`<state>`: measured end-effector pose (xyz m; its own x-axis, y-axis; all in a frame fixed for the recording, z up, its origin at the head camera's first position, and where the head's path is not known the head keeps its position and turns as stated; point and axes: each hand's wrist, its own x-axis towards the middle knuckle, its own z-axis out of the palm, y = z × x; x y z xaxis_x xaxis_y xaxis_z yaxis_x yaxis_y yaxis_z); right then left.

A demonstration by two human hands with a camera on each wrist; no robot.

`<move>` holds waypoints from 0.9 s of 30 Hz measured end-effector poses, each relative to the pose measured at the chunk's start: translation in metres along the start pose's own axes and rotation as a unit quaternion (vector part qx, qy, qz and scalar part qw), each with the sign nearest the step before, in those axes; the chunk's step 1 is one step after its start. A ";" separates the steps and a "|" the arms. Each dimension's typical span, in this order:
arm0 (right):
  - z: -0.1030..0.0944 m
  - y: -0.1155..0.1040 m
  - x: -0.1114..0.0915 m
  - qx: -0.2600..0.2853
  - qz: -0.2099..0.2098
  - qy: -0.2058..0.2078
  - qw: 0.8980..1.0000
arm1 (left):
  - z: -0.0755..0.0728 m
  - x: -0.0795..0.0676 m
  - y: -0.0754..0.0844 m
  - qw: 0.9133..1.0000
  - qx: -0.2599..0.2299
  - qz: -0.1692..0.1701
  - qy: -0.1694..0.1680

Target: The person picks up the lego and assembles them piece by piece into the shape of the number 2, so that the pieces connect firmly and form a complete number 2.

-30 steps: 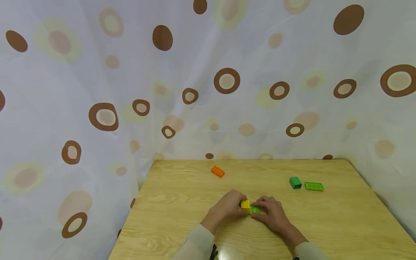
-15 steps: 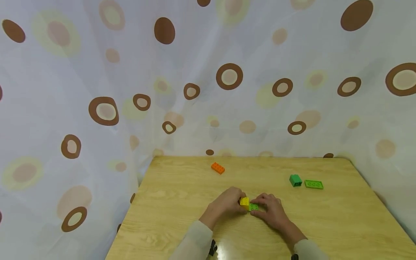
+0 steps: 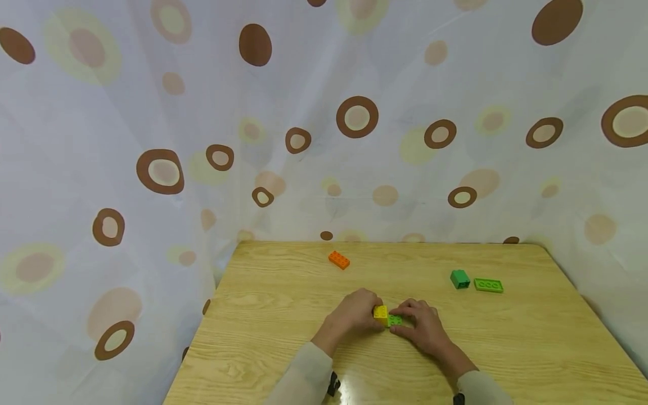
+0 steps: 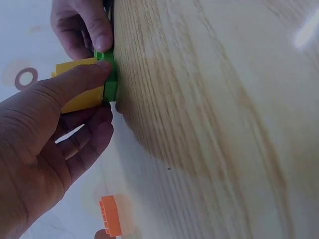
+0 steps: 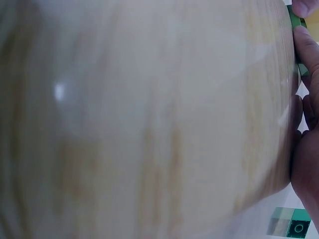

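Observation:
In the head view my left hand (image 3: 354,313) grips a yellow toy building brick (image 3: 381,315) between thumb and fingers. The yellow brick sits over the left end of a flat light green brick (image 3: 395,320), whose right-hand studs are still exposed. My right hand (image 3: 424,329) pinches that green brick from the right with thumb and forefinger. Seen from the left wrist, the green brick (image 4: 110,90) lies low against the tabletop beneath the yellow one, and my left thumb presses along the yellow brick's side. The right wrist view catches only part of the green brick (image 5: 294,21) at its edge.
An orange brick (image 3: 339,260) lies studs up toward the back of the wooden table (image 3: 263,315). At the back right are a dark green brick (image 3: 460,279) on its side and a light green plate (image 3: 489,285), underside up. A spotted curtain (image 3: 314,112) hangs behind.
The whole scene sits slightly higher in the head view than a second ago. Both hands keep their hold on the two bricks, with hardly any movement.

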<state>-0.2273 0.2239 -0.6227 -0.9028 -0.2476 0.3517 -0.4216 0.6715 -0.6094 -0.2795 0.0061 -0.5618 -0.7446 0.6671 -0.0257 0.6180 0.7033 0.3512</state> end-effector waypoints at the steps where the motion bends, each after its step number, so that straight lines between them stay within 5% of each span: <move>1: 0.000 0.000 0.000 -0.001 -0.001 0.001 1.000 | 0.000 0.000 0.000 1.000 -0.002 0.000 -0.002; 20: -0.002 0.005 0.000 -0.008 -0.013 0.015 1.000 | -0.006 0.016 0.013 0.993 0.108 0.032 -0.028; 27: 0.001 0.003 -0.002 0.004 -0.009 0.020 1.000 | -0.004 0.015 0.014 0.995 0.095 0.027 -0.029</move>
<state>-0.2271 0.2253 -0.6258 -0.8910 -0.2321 0.3901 -0.4387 0.6610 -0.6087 -0.2829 0.0250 -0.5533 -0.6964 0.7146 -0.0665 0.6976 0.6957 0.1714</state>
